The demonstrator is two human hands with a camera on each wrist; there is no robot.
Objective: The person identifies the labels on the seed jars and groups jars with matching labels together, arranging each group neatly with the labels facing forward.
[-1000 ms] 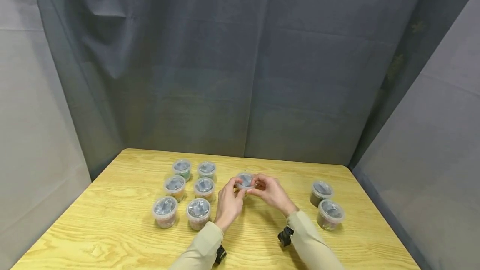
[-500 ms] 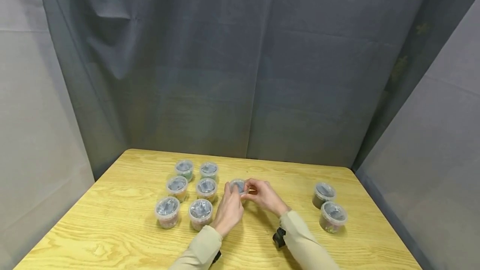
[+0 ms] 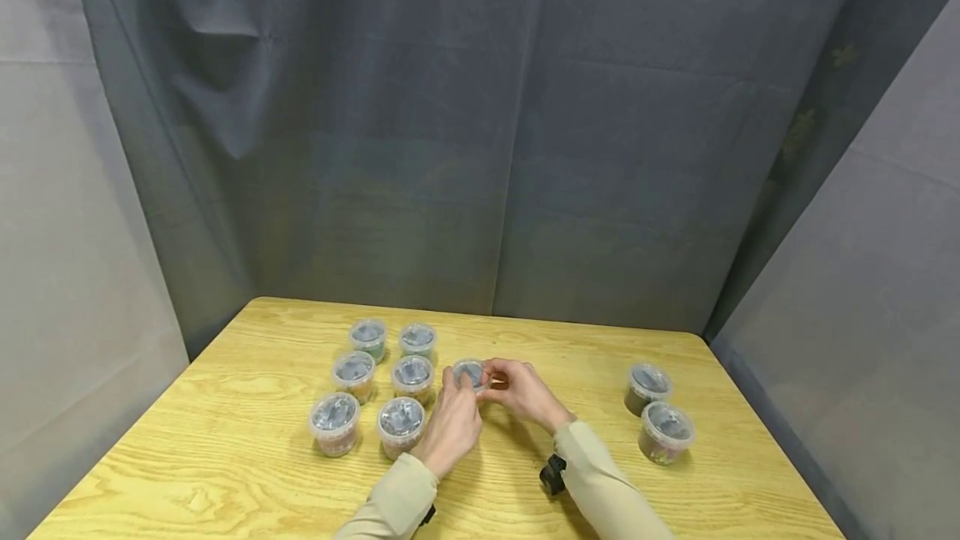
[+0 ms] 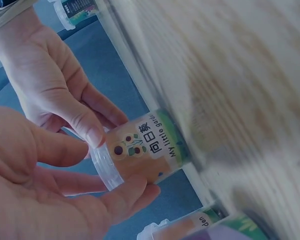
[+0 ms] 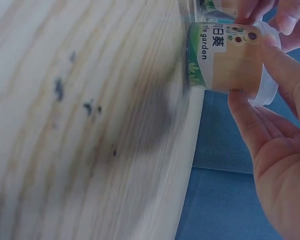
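Observation:
A clear plastic tub (image 3: 469, 372) with a pale lid is between my two hands. Its label (image 4: 137, 142) has small flowers and the words "My little garden", with orange-brown contents behind. My left hand (image 3: 452, 426) grips it from the left, fingers on the lid rim and side. From the right, my right hand (image 3: 525, 392) pinches the same tub by its rim and side. The tub's base (image 5: 194, 57) appears to be on the table. Just left of it stands a similar tub (image 3: 412, 375), the nearest one to my left hand.
Several more lidded tubs stand in two columns at the left, among them a front tub (image 3: 333, 422) and a back tub (image 3: 368, 338). Two tubs stand at the right, a dark one (image 3: 647, 388) and a nearer one (image 3: 666, 432). A grey curtain (image 3: 390, 148) hangs behind the wooden table (image 3: 202, 448).
Both hands have moved the tub left and slightly nearer, close to the left group. The left fingers have shifted over its lid. The other tubs have stayed put.

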